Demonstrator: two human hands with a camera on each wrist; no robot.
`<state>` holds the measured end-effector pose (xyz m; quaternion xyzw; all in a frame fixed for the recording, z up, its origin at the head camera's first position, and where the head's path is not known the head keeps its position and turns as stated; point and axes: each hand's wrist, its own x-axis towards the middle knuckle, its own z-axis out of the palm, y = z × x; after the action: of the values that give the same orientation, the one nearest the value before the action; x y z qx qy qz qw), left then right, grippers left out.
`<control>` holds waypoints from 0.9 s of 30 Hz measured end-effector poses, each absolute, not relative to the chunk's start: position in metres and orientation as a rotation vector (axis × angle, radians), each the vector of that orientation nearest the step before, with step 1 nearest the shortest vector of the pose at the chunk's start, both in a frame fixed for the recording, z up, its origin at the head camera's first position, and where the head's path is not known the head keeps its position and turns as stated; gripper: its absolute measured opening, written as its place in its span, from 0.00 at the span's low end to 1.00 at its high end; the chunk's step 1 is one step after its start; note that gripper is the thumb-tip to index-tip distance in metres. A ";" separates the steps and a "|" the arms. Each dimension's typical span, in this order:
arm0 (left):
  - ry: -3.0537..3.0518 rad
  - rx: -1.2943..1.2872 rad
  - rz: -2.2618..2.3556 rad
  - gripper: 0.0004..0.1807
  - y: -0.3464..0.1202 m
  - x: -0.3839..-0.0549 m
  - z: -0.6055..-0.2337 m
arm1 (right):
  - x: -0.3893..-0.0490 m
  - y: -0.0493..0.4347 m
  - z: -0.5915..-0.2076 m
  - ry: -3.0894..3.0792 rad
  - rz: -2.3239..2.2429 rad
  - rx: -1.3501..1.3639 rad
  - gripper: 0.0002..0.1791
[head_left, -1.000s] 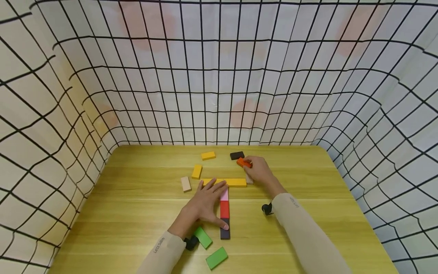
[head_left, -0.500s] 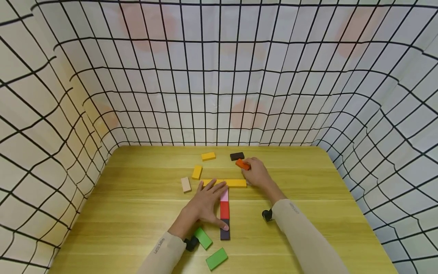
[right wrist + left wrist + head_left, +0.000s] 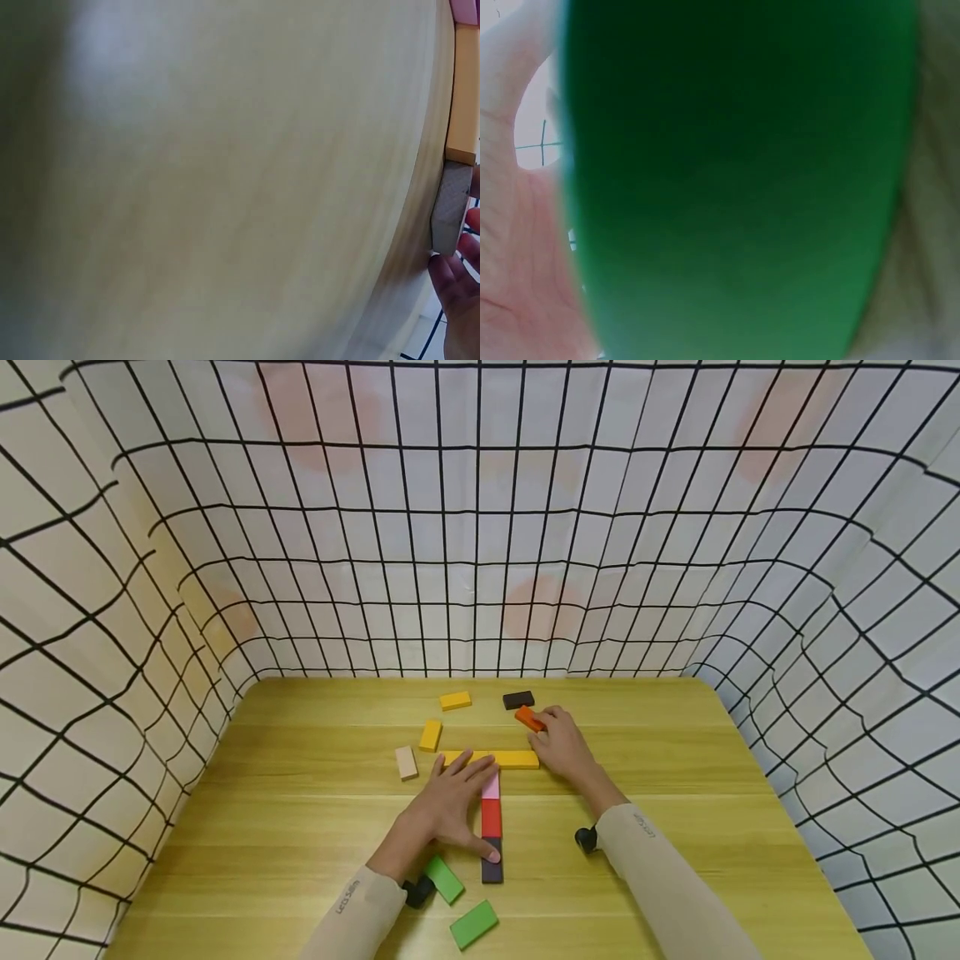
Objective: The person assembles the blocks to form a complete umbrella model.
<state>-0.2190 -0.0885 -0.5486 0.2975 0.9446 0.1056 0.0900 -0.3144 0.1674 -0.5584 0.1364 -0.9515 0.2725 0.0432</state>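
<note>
My left hand (image 3: 450, 810) lies spread over a T-shaped layout of flat blocks. Its fingers reach the yellow block row (image 3: 517, 760), and the thumb rests on a dark purple block (image 3: 492, 871). Between these, a pink block (image 3: 491, 787) and a red block (image 3: 491, 818) continue the stem. Just past the row's right end, my right hand (image 3: 561, 745) pinches an orange block (image 3: 528, 719). In the right wrist view, a grey-brown block (image 3: 451, 206) adjoins the row's end, with right-hand fingers close around it; in the head view the hand hides it.
A black block (image 3: 518, 700) lies behind the orange one. Two loose yellow blocks (image 3: 455, 701) and a beige block (image 3: 406, 763) lie left of the row. Green blocks (image 3: 474, 925) sit near my left wrist; one fills the left wrist view. Wire mesh (image 3: 480, 560) surrounds the table.
My right hand has shifted slightly left with the orange block, covering the pale block seen beside the row one second ago. The left hand stays put.
</note>
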 end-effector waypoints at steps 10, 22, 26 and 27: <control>2.809 0.888 0.323 0.76 -0.088 -0.219 -0.549 | -0.316 0.167 -0.558 -2.917 0.806 0.431 0.25; 2.809 0.880 0.325 0.76 -0.088 -0.219 -0.549 | -0.315 0.168 -0.555 -2.950 0.812 0.423 0.29; 2.808 0.881 0.330 0.76 -0.088 -0.218 -0.548 | -0.317 0.167 -0.553 -2.960 0.790 0.440 0.32; 2.806 0.881 0.334 0.76 -0.088 -0.218 -0.548 | -0.318 0.167 -0.552 -2.959 0.780 0.449 0.32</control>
<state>-0.2184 -0.0879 -0.5482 0.2964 0.9441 0.1124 0.0909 -0.3178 0.1674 -0.5519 0.1451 -0.9565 0.2520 0.0245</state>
